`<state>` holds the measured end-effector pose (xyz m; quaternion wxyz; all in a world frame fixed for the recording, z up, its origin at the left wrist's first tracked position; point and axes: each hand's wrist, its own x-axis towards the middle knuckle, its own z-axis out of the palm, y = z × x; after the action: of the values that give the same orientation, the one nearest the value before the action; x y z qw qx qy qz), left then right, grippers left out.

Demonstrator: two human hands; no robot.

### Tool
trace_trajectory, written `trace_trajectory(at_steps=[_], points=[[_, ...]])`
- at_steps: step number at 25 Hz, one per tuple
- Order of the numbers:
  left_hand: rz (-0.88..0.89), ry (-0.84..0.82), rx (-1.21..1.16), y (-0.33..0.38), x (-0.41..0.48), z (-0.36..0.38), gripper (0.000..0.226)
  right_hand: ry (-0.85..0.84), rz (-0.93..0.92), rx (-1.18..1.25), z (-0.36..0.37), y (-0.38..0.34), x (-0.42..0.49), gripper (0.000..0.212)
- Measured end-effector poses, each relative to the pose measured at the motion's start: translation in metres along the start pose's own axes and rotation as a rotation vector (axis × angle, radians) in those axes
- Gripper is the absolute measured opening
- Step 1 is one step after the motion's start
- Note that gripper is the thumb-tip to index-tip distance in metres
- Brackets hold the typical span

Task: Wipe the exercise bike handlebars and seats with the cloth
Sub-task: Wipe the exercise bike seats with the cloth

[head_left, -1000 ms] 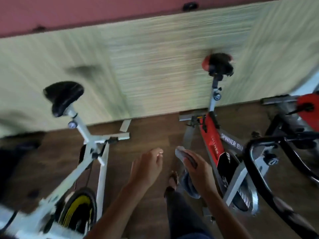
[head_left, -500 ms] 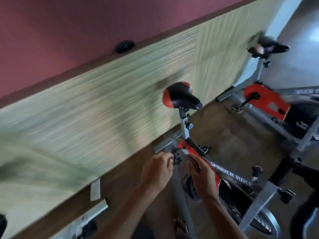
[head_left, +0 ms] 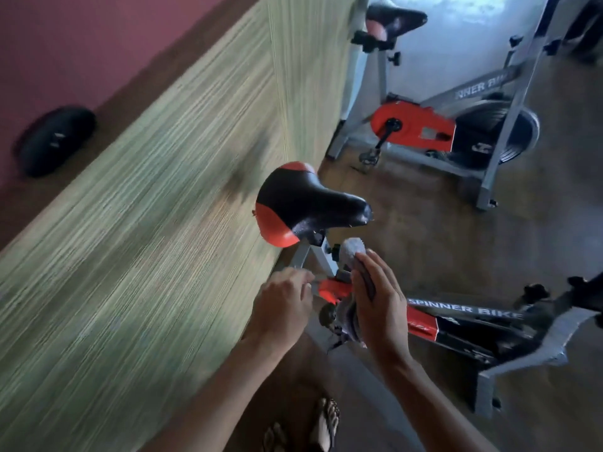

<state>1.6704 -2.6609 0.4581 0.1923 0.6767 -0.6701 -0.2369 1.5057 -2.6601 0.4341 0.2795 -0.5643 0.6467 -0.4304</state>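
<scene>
Head view: seat lies crosswise, nose rightward; right hand grips cloth

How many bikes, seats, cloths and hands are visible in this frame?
Bikes: 2 (near bike, far bike)
Seats: 2 (near seat, far seat)
Cloths: 1 (cloth)
Hands: 2 (left hand; right hand, which grips the cloth)
Total: 7
</scene>
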Motion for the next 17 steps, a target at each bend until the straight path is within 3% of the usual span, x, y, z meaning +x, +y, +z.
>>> trace_trajectory(at_steps=[7,10,12,14,17], points=[[0.248,0.321,0.111,-0.062,0.118,0.042,0.041,0.182,-0.46,-0.41,0.077,0.052,0.099,0.044],[0.319,0.334,0.073,-0.09,0.138,0.056,0.049,0.27,-0.415,-0.561,0.1,0.072,0.109,0.064],[0.402,0.377,0.052,-0.1,0.142,0.063,0.049,0.322,-0.356,-0.481,0.13,0.068,0.108,0.06],[0.457,0.42,0.004,-0.107,0.146,0.067,0.047,0.289,-0.41,-0.448,0.158,0.067,0.101,0.051],[0.481,0.431,-0.076,-0.113,0.15,0.068,0.045,0.353,-0.422,-0.512,0.16,0.074,0.105,0.065]])
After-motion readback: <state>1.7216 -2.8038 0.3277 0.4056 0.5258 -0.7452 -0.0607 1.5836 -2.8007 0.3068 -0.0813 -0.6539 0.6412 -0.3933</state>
